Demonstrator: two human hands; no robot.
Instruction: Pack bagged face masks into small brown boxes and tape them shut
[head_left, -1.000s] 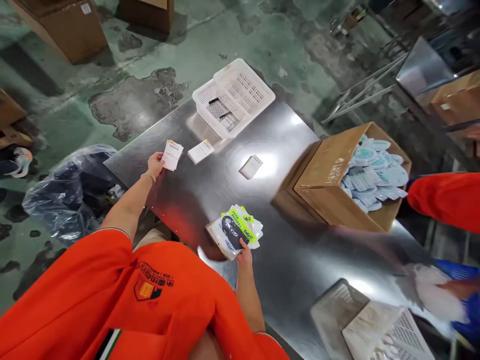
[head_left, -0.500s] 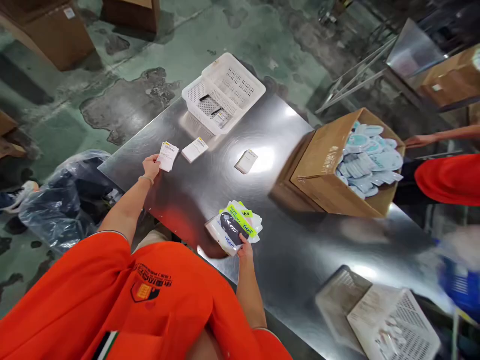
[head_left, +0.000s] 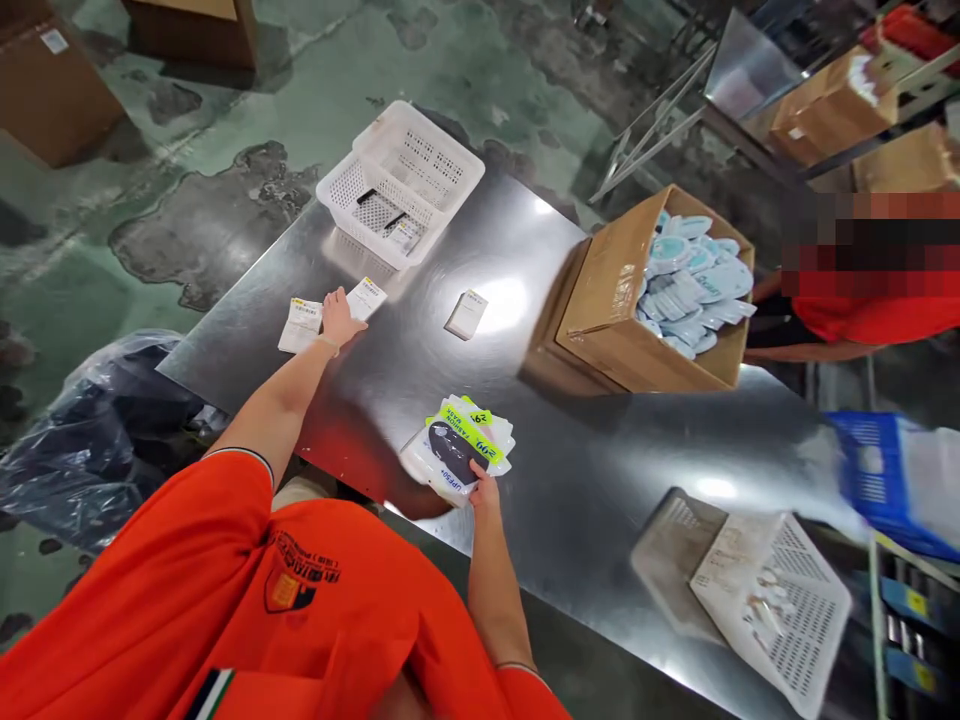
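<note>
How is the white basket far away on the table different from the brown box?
The white basket is plastic with little holes in its walls; the brown box is plain cardboard. The basket holds only a few small items; the box is piled full of pale blue and white packets. The basket sits at the far edge, while the box lies tipped toward the right side. Both rest on the shiny metal table with their openings uncovered.
</note>
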